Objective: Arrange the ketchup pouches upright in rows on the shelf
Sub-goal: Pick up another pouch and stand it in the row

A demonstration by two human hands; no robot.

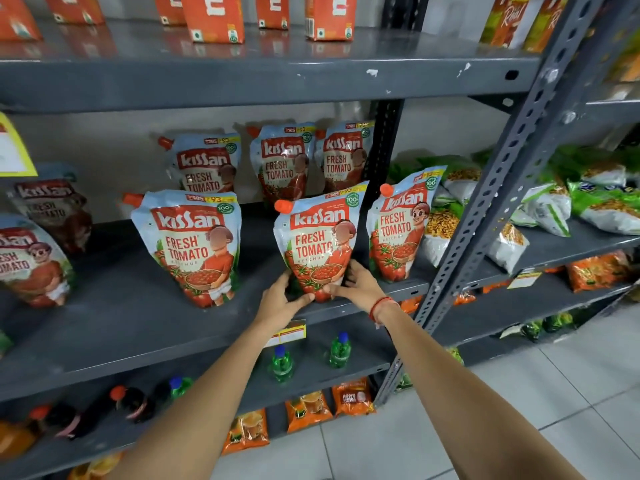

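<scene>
Several Kissan ketchup pouches stand upright on the grey middle shelf [114,327]. Three form a back row [284,161]. In the front row stand a left pouch [192,244], a middle pouch [320,237] and a right pouch [398,230] that leans right. My left hand [280,301] and my right hand [360,284] grip the bottom corners of the middle front pouch, one on each side, near the shelf's front edge. Two more pouches [31,258] stand at the far left, partly cut off by the frame.
Orange cartons [211,19] stand on the shelf above. Green bottles [282,363] and dark bottles sit on the shelf below, with orange packets [308,410] lower down. A perforated grey upright [485,209] divides off the snack bags [602,206] on the right. Tiled floor lies at bottom right.
</scene>
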